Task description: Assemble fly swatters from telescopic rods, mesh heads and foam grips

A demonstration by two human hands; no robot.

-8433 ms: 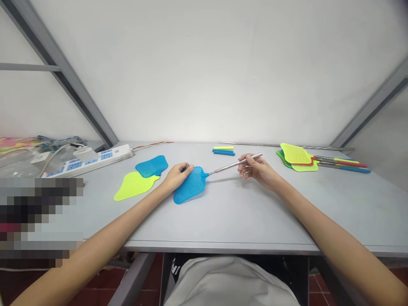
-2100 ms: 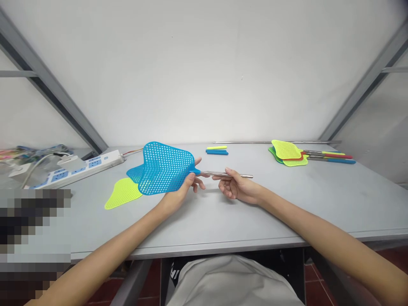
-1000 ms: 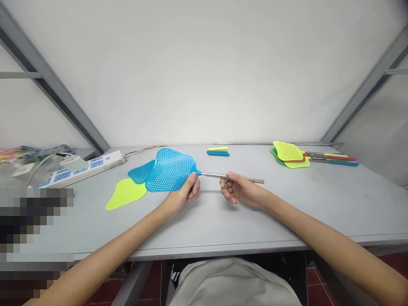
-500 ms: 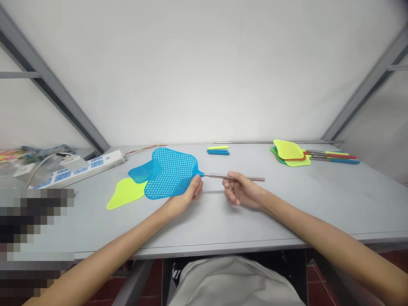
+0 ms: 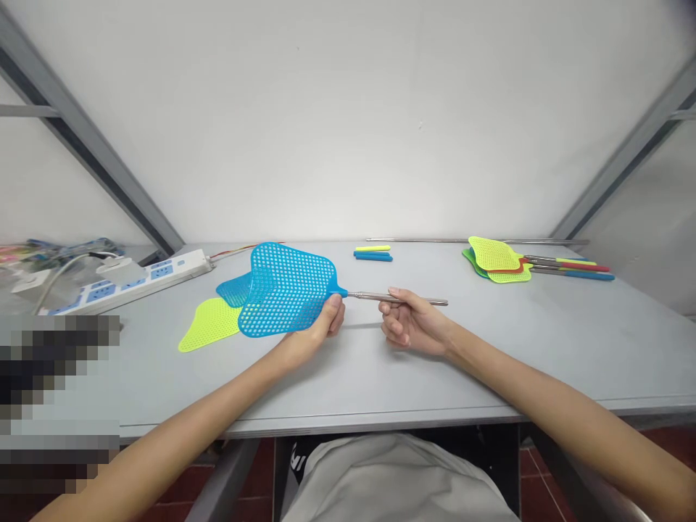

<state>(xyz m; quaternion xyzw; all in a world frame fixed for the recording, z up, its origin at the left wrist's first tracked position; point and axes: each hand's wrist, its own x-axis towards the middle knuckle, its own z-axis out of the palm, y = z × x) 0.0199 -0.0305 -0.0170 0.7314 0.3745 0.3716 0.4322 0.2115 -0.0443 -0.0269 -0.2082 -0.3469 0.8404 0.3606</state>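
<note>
A blue fly swatter (image 5: 288, 290) with a perforated head and a bare metal rod (image 5: 370, 296) is held between my hands above the table. My left hand (image 5: 326, 319) pinches it at the neck, where the head meets the rod. Thumb and fingers of my right hand (image 5: 405, 319) close on the rod farther right, and the rod's end sticks out past them. Behind the held head lie another blue swatter head (image 5: 233, 290) and a yellow-green swatter head (image 5: 211, 325), both partly covered.
Near the wall lie yellow and blue grip sleeves (image 5: 373, 257). Thin metal rods (image 5: 424, 240) lie along the table's back edge. Several swatters with coloured grips (image 5: 497, 255) are stacked at right. A white power strip (image 5: 179, 266) with plugs stands at left, near plastic-wrapped items (image 5: 65, 250).
The blue swatter's head has tilted slightly and shifted a little left. Both hands keep their hold, and the view has moved slightly.
</note>
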